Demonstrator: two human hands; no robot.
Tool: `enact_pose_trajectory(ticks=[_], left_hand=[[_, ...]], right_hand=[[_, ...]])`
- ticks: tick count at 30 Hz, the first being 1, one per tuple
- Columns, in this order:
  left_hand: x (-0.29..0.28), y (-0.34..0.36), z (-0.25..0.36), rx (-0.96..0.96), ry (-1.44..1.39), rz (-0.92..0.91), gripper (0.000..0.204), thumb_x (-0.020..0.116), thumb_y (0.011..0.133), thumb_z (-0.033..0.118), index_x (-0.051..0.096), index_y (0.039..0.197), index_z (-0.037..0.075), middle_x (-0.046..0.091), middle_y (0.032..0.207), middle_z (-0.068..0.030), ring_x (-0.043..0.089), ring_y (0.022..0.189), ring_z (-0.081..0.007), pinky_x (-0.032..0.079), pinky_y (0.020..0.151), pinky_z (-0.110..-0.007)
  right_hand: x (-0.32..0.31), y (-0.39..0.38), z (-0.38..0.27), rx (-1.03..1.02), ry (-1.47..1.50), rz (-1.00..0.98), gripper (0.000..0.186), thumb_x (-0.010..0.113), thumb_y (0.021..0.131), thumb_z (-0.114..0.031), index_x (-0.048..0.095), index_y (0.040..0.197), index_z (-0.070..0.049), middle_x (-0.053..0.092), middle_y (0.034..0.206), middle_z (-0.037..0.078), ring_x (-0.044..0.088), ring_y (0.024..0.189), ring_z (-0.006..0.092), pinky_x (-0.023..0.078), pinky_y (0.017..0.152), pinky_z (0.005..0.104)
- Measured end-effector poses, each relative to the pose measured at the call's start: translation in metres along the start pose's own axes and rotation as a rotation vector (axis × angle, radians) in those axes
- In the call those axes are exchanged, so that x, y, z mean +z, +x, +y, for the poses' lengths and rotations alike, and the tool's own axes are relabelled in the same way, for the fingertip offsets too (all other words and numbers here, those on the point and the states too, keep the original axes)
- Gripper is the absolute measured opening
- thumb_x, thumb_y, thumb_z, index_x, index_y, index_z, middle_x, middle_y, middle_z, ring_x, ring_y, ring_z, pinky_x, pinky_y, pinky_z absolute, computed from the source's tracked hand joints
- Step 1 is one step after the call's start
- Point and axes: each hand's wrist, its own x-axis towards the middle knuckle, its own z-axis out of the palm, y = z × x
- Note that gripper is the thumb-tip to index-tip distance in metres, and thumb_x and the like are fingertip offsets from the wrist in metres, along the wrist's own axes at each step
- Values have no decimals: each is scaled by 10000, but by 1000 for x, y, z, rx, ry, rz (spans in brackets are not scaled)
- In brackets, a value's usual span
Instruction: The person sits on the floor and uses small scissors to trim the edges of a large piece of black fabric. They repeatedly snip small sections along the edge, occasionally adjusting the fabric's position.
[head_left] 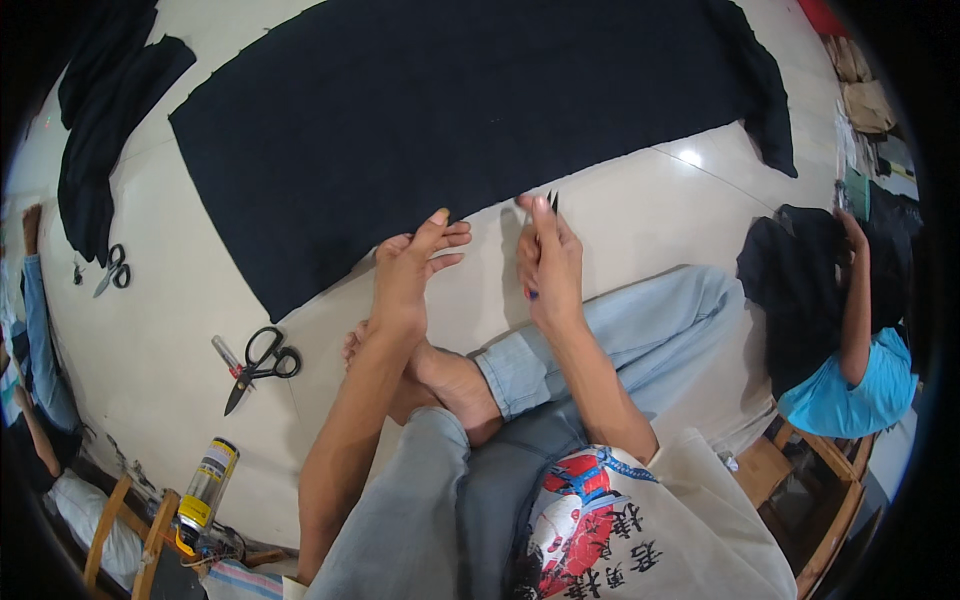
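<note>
A large dark cloth [470, 110] lies spread on the pale tiled floor in front of me. My left hand [402, 275] is over the cloth's near edge, its fingers stretched out and apart, and I make out nothing in it. To its right, my right hand [550, 260] is closed round small thread snips [554, 201], with their dark pointed blades sticking up past the thumb. The handle of the snips is mostly hidden in the palm. Their tips are just short of the cloth's edge.
Black-handled scissors [262, 368] and a small clear tube [226, 352] lie left of my crossed legs. A yellow-and-black can [208, 485] is at lower left. More scissors [115, 270] lie beside dark cloth [100, 150]. A person in blue [850, 385] sits at right, another at far left.
</note>
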Motion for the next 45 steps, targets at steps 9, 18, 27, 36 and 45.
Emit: enact_pose_trajectory(ticks=[9,18,27,36,45], left_hand=[[55,10,-8,-68,-278,-85,448,656,969,404,630,1115,-19,671,1175,-166,648,1111,-220,516,913,-356],[53,12,-25,84,-167,31,389,643,988,329,662,971,-59,705,997,-194,705,910,-211,556,789,-325],[47,11,-29,105,-187,49,357,676,969,293,685,846,-43,718,925,-185,683,873,-186,544,836,-323],[42,11,-29,90,-207,35,338,694,958,274,679,823,-35,710,857,-146,674,801,-167,538,852,-310],[42,10,-28,67,-231,9,298,684,963,258,673,785,19,698,860,-131,655,818,-163,520,887,-324]], right_hand=[[-2,30,-14,-26,189,-59,263,692,961,-288,528,835,-124,422,592,-85,313,439,4,234,378,205],[-16,15,-6,46,87,-39,366,593,1008,-416,593,933,-58,447,621,-62,310,432,10,215,371,208],[-23,-5,-10,171,-235,-256,481,511,1035,-472,656,873,-43,478,591,-37,319,430,24,210,393,210],[-13,4,-2,91,-280,-277,464,535,1028,-465,642,819,-65,471,559,-35,305,416,21,183,389,221],[-12,4,-6,115,-266,-260,447,564,1027,-405,625,751,-59,480,547,-34,371,465,46,262,436,230]])
